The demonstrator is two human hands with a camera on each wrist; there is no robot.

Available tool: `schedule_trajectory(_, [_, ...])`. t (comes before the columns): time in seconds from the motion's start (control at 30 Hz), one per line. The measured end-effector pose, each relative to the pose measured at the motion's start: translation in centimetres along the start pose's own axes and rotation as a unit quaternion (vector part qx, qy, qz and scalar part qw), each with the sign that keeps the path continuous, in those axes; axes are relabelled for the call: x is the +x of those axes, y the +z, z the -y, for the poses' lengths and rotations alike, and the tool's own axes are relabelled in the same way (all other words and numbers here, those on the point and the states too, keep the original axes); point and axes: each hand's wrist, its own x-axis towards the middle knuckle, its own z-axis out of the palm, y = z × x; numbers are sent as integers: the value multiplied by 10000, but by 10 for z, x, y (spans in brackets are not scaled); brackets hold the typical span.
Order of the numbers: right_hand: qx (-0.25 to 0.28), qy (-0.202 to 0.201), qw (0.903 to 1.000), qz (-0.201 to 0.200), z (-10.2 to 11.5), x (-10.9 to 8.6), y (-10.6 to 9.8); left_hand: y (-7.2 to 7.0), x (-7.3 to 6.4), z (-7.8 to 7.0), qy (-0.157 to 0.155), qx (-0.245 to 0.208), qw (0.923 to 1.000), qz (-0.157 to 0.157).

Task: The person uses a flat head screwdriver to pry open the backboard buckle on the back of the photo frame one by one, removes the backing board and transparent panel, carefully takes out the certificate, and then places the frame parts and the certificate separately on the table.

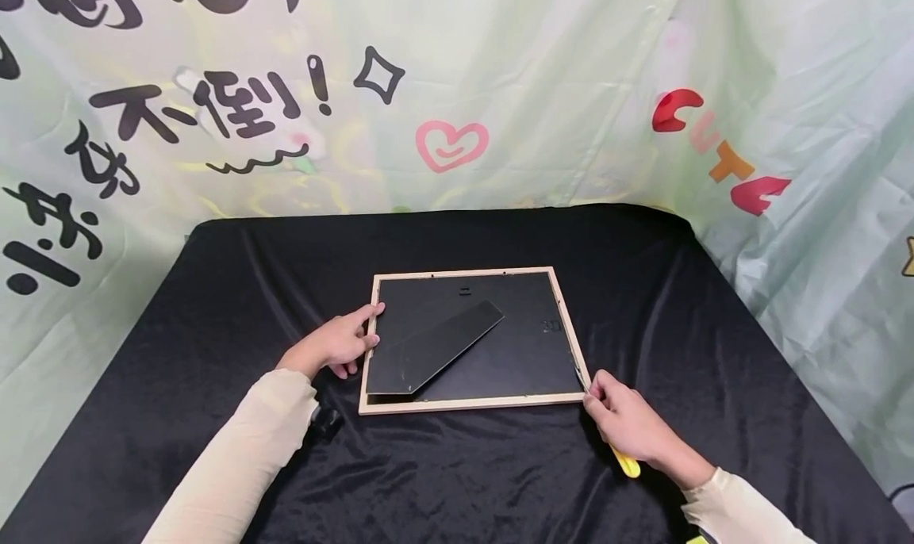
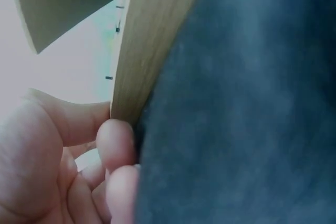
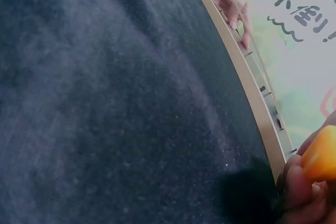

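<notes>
A picture frame (image 1: 471,405) with a light wooden rim lies back side up, its black backing board (image 1: 528,354) showing. A black stand leg (image 1: 446,346) slants across the board. My left hand (image 1: 339,342) holds the frame's left side, thumb and fingers at the wood; the left wrist view shows the fingers on the wooden rim (image 2: 139,51). My right hand (image 1: 628,417) grips a yellow-handled tool (image 1: 627,462) at the near right corner. The tool's thin metal tip (image 1: 581,379) meets the inner edge of the rim there. In the right wrist view its yellow handle (image 3: 321,156) shows between the fingers.
Small dark metal tabs (image 3: 263,88) stick out along the rim's inner edge. A black cloth (image 1: 457,480) with folds covers the table. Behind the left wrist is a small black object (image 1: 327,422). Printed fabric (image 1: 535,92) hangs at the back and sides.
</notes>
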Motion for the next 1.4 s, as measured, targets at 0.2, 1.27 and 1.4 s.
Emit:
schedule_trajectory(0.2, [29,133,9999,-92,2,1,5,-1,-1,-1,-20,86,9999,138])
schedule_trajectory(1.27, [1553,537,9863,170,-4,18,-5,-3,1,-8,-108,219,9990,379])
schedule_trajectory(1.4, [1469,381,9880,280,-6,19,-7,-3,1,-6,-42,231,9992,333])
